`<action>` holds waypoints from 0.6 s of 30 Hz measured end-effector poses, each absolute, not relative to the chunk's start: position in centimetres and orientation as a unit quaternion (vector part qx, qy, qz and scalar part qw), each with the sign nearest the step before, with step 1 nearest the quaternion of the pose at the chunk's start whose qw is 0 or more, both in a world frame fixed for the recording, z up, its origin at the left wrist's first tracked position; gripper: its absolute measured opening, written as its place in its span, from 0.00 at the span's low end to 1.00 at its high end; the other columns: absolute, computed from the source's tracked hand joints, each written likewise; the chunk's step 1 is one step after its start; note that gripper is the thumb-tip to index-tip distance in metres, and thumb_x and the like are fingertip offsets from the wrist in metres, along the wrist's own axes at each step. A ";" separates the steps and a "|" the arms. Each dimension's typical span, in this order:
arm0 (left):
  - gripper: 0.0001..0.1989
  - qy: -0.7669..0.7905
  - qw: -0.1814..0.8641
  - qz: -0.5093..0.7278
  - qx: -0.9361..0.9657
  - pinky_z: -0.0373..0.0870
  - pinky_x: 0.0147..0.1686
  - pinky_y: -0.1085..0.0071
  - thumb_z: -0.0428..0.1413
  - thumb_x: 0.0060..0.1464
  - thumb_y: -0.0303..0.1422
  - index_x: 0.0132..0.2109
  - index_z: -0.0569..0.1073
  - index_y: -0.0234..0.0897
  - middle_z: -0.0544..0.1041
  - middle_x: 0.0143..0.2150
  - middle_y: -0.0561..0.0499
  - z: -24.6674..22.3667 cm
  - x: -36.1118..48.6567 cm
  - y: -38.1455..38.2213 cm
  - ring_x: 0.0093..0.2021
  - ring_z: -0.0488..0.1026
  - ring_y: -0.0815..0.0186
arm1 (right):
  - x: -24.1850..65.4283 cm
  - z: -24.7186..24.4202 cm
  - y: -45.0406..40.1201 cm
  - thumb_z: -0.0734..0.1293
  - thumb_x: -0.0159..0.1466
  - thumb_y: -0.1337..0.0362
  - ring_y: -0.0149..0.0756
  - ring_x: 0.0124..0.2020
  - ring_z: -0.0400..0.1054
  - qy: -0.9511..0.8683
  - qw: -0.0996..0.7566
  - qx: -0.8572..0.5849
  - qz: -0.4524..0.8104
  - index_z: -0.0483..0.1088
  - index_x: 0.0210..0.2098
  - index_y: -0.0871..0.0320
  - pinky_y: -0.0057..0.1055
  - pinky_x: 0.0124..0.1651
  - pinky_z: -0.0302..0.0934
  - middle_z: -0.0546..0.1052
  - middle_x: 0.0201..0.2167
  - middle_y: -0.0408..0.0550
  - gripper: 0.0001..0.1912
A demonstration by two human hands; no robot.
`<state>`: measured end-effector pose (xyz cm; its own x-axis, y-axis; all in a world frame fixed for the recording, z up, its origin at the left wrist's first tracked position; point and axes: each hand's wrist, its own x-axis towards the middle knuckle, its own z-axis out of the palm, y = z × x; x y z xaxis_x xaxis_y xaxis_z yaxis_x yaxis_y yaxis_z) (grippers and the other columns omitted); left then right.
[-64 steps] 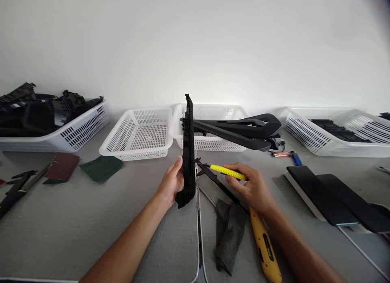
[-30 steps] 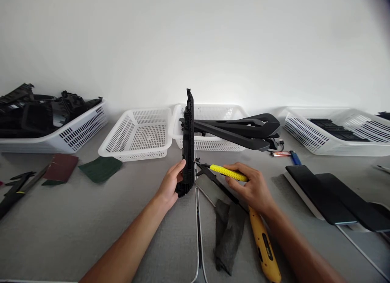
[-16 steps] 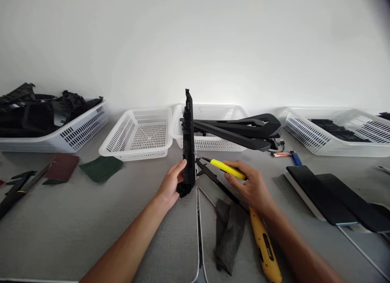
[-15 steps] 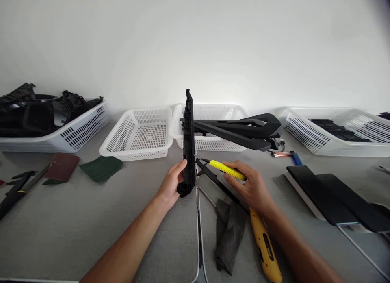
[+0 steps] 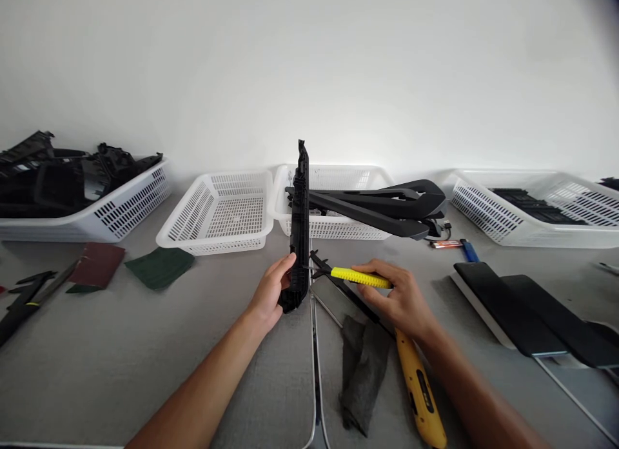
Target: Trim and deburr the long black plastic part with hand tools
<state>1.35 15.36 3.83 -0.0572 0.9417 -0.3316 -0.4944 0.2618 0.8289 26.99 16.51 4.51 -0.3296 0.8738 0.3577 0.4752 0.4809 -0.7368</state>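
My left hand is closed around the lower part of a long black plastic trim piece, held upright with its narrow edge toward me. In my right hand is a yellow-handled deburring tool, gripped between thumb and fingers and pointing left. Its thin dark tip is at the trim piece's right edge, low down; whether it touches, I cannot tell. Beneath the right hand lie a black caliper-like tool and a yellow-handled tool, partly hidden by the wrist. A dark grey cloth lies beside them.
White baskets line the wall; one has long black parts sticking out rightward. Sandpaper sheets and another caliper-like tool lie left. Black flat devices and a blue-handled item lie right. A seam splits the table.
The deburring tool has swung nearly level, and its tip has moved down along the trim piece's edge. The trim piece has tilted slightly, its top shifting a little right.
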 end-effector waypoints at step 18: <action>0.15 0.474 0.637 0.555 0.247 0.68 0.32 0.70 0.71 0.52 0.44 0.36 0.83 0.36 0.81 0.30 0.51 3.7 1.5 15.2 0.30 0.76 0.64 | 26.9 4.8 16.7 0.69 0.68 0.59 0.44 0.40 0.78 -0.764 0.399 -0.440 0.252 0.83 0.50 0.53 0.37 0.45 0.69 0.84 0.39 0.48 0.14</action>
<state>1.48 15.17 3.66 -0.0657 0.9419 -0.3294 -0.4741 0.2610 0.8409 26.95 16.71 4.78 -0.2938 0.8733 0.3886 0.4709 0.4860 -0.7362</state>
